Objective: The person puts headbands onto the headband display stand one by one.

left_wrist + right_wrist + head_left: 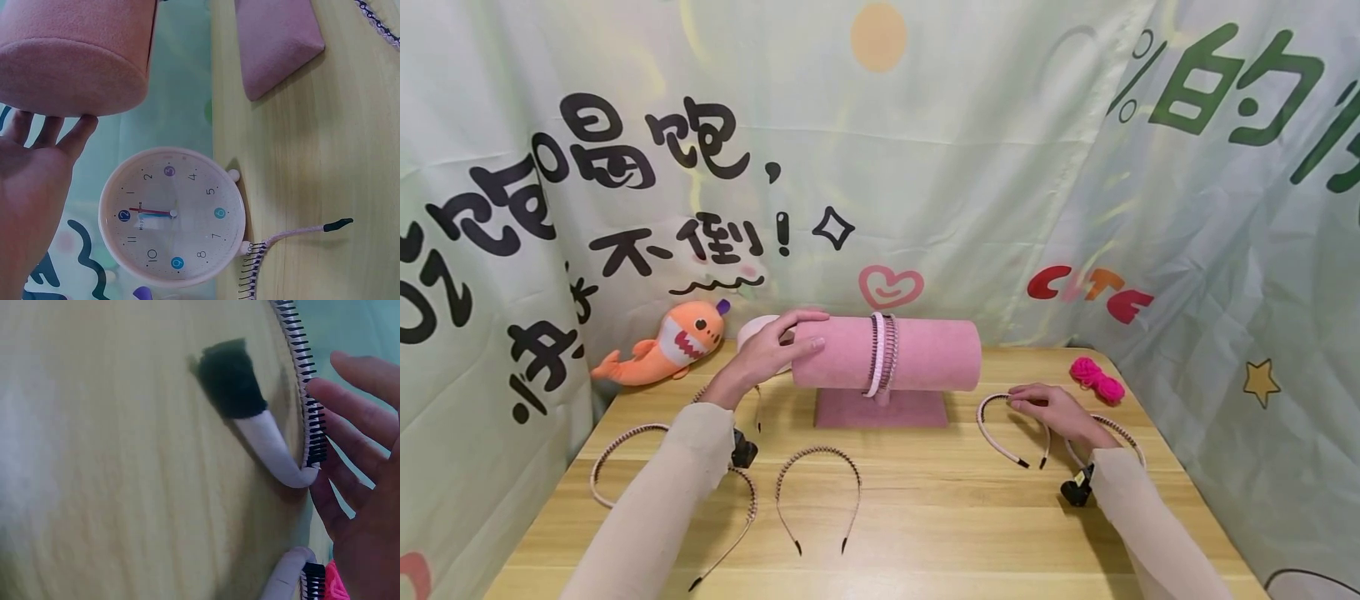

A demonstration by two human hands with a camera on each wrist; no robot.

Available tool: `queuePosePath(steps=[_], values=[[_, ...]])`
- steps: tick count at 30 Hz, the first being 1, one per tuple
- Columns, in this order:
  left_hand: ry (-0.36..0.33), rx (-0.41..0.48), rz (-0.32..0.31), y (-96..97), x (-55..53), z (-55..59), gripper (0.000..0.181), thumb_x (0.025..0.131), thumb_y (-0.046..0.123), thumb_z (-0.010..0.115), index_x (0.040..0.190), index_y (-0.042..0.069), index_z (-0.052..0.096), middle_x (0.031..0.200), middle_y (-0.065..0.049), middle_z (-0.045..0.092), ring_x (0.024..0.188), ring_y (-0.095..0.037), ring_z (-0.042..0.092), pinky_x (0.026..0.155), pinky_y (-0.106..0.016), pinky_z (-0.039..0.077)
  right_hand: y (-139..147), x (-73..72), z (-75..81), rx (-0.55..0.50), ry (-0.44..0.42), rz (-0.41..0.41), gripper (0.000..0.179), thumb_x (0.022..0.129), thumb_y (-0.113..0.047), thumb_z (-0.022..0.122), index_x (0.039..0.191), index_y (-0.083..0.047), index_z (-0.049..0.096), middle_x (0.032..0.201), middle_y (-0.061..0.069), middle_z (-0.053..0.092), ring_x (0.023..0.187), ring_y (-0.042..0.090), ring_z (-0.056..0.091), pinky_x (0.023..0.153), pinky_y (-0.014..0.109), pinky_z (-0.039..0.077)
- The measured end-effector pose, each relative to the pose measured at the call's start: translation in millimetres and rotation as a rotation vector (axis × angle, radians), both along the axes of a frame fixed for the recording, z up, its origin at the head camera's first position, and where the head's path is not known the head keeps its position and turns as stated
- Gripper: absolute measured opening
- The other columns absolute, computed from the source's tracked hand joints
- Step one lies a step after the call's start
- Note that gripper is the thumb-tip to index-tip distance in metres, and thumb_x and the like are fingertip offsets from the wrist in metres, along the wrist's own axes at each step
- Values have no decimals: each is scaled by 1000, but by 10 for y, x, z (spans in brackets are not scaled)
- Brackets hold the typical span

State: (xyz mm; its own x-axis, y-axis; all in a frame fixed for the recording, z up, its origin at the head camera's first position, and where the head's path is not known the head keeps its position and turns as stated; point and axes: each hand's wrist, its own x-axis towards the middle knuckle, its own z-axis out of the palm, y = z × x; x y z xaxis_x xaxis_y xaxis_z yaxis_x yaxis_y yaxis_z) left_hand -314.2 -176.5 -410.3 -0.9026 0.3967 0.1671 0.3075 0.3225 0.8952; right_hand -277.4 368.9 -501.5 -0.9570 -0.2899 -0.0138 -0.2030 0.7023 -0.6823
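Observation:
My left hand (769, 348) rests on the left end of a pink padded roll (842, 354) on a stand, fingers extended. Three of its fingertips touch the roll's round end face (69, 75) in the left wrist view. Two toothed headbands, a white one (877, 354) and a slimmer beaded one (892, 354), sit side by side around the roll's middle. At the right my right hand (1051, 408) touches the top of a pale headband (988, 429) with loosely spread fingers. Comb teeth line its inside, and one black tip (232, 381) points toward the right wrist camera.
More headbands lie on the table: a slim one (818, 450) in front, others at the left (597, 467), one beside my right wrist (1131, 435). A round pink clock (172, 219) stands behind my left hand, near an orange plush toy (673, 346). Pink yarn (1096, 379) sits at the back right.

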Motion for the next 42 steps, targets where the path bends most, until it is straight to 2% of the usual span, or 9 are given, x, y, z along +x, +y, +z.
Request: queuePosePath(steps=[4,9,16,22,27,33,35,39,42], values=[[-5,1,3,6,-9,5,49,102,44,77,148,33,64,165,4,52,141,-41,62,110,-56,57,-8,-17,-25,7,18,-13,36,110,-30,68,134,-4,76,150,23,65,140,47,60,115,64,51],[-4,-2,4,-2,-15,-7,49,102,44,76,148,32,64,166,3,52,142,-40,62,111,-53,56,-19,4,-2,15,26,-23,34,110,-30,68,132,-5,77,148,22,67,138,46,61,114,63,52],[-7,11,-2,-4,-13,-8,49,102,43,77,148,32,64,165,3,52,142,-41,62,111,-55,57,-19,85,130,21,44,-46,36,109,-33,69,131,-6,78,142,19,71,133,41,66,108,49,57],[-7,16,-6,7,-3,0,50,102,43,77,149,31,64,166,2,51,141,-41,62,110,-55,57,45,145,191,21,48,-12,33,111,-29,66,131,-6,77,141,19,71,130,39,67,102,33,57],[-6,14,-9,-1,8,3,51,102,42,77,150,30,63,167,2,51,142,-42,61,110,-54,57,94,182,231,-59,-15,47,30,112,-18,62,134,-1,74,144,24,69,130,38,67,96,21,56],[-15,17,-12,-5,16,0,51,102,42,77,150,30,63,167,1,50,142,-42,61,110,-52,56,179,194,225,-143,-91,120,33,113,-14,59,139,4,70,140,26,71,124,11,70,97,19,58],[-17,16,-11,-6,18,-1,51,103,42,76,150,30,63,167,1,51,142,-42,61,110,-51,56,200,200,224,-156,-99,138,33,113,-14,59,139,4,70,140,27,70,122,7,70,96,18,58],[-16,16,-9,-5,19,1,51,102,42,77,150,31,63,166,1,51,142,-41,61,110,-51,56,212,226,241,-168,-109,145,33,113,-15,60,138,4,70,140,28,70,120,9,70,93,17,57],[-14,14,-11,-1,21,4,50,102,42,77,150,31,63,166,1,51,142,-41,61,110,-51,56,213,246,266,-167,-119,133,33,113,-16,61,138,5,69,137,28,71,110,12,70,86,21,58]])
